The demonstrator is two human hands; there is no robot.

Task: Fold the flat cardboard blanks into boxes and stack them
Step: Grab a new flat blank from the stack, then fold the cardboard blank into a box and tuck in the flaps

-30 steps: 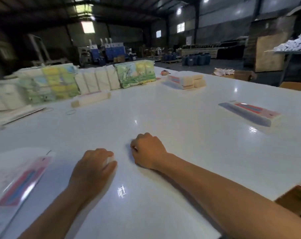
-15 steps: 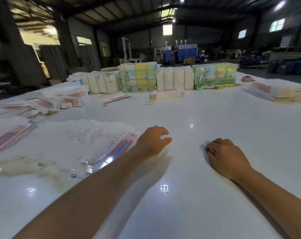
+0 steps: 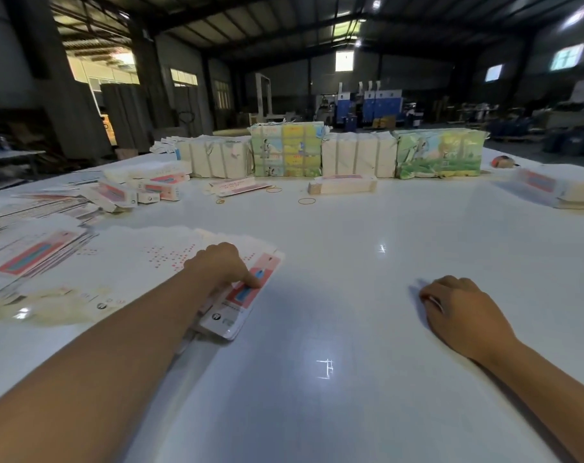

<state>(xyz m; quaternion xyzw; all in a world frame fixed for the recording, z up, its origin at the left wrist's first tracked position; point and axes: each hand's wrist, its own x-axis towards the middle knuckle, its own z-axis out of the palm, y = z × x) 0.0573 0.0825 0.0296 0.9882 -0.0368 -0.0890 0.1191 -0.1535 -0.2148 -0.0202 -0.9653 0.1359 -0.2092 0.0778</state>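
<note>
Lying fanned at nine o'clock on the white tabletop (image 3: pixel 350 295), flat cardboard blanks (image 3: pixel 170 259), left hand (image 3: pixel 222 265) curled with thumb pressing the top blank (image 3: pixel 247 292), right hand (image 3: pixel 461 309) at three o'clock, fist-like, holding nothing visible, wrapped bundles (image 3: pixel 357 155) at twelve.

Two bare forearms come in from the bottom edge, no sleeves showing anywhere up to the frame border. Left hand (image 3: pixel 221 266) bare: no glove, no ring, no watch or band at the wrist. Right hand (image 3: pixel 463 309) also bare, wrist plain, nothing strapped on. No tape, tattoos or markings visible on either arm. Fingernails too blurred to describe. No other clothing in view.
</note>
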